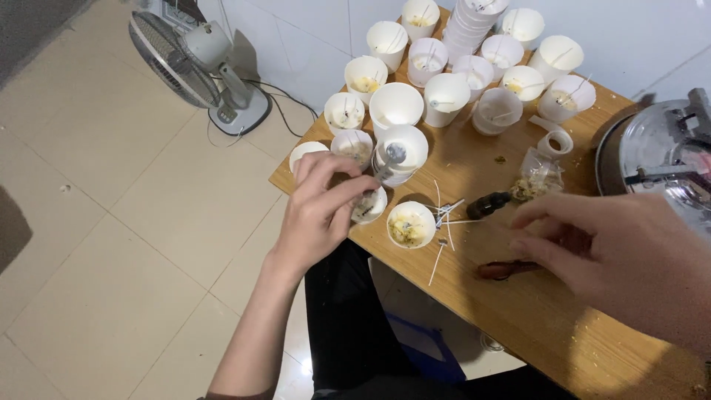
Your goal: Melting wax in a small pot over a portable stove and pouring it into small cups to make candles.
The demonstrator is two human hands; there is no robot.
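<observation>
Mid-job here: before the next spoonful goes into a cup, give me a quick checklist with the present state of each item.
1. Spoon gripped: ok, the left hand holds its handle, bowl up over the cups.
2. Spoon loaded: cannot tell, the bowl's contents are not readable.
3. Cup under the spoon upright: ok, it stands at the table edge, partly hidden by the fingers.
4. Right hand free: ok, it hovers open over the table, holding nothing.
5. Cup by the loose wicks filled: ok, yellowish material shows inside.
6. Loose wicks clear of the cups: not ok, they lie scattered right beside that cup.
</observation>
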